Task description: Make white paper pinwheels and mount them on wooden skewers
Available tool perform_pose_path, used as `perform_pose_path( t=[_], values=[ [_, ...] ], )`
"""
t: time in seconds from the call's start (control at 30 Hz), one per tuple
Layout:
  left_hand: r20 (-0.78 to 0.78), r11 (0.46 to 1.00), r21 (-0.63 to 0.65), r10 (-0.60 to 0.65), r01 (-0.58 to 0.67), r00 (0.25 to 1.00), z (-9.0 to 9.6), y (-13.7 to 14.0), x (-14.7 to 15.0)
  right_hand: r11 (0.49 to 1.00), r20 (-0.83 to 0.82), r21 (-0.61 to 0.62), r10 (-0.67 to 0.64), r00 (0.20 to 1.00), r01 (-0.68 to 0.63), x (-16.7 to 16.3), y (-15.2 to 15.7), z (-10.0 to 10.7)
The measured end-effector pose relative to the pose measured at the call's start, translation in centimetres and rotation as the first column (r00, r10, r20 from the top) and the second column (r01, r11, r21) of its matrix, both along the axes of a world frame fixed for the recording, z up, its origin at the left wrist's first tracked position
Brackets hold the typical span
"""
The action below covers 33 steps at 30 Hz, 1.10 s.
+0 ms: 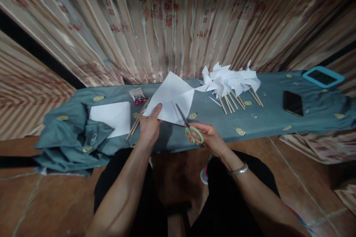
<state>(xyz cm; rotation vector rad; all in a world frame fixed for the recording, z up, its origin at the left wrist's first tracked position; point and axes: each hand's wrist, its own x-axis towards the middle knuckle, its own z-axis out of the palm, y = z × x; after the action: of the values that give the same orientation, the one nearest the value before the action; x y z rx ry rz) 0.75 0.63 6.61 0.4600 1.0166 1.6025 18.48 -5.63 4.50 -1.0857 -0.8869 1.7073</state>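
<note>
My left hand pinches a sheet of white paper by its lower left edge, thumb on top. The paper is held up over the cloth like a diamond. In my right hand is a pair of scissors with light green handles. Its dark blades point up and left, close to the lower edge of the paper; whether they have cut into it I cannot tell. To the right of the paper lie several white paper pinwheels on wooden sticks, overlapping in a heap.
A green patterned cloth covers the narrow surface. At left are a stack of white paper, a small box of pins and loose wooden sticks. A black phone and a blue-framed tablet lie at right. Pleated curtains hang behind.
</note>
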Motion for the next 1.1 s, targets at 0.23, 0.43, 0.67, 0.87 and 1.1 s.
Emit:
perform_pose_path(
  t=[0.23,0.43,0.67,0.87,1.1],
  values=[
    [0.017,0.999,0.029,0.038,-0.039,0.999,0.5,0.1,-1.1,0.999,0.04,-0.033,0.045,0.998,-0.044,-0.2,0.2,-0.4],
    [0.071,0.994,0.003,0.107,-0.108,0.992,1.4,0.4,-2.7,0.982,0.108,0.096,0.151,0.983,-0.161,1.9,-0.6,0.2],
    [0.115,0.997,-0.002,0.072,-0.072,0.991,1.2,0.3,-2.6,0.949,0.218,0.104,0.271,0.938,-0.299,1.8,-1.0,-0.3],
    [0.118,0.999,-0.019,0.028,-0.026,0.993,0.9,0.3,-1.8,0.95,0.195,0.105,0.27,0.943,-0.293,1.5,-0.6,-0.5],
    [0.121,1.0,-0.021,0.013,-0.01,0.993,0.7,0.2,-1.3,0.955,0.204,0.082,0.262,0.943,-0.283,1.4,-0.6,-0.3]
  ],
)
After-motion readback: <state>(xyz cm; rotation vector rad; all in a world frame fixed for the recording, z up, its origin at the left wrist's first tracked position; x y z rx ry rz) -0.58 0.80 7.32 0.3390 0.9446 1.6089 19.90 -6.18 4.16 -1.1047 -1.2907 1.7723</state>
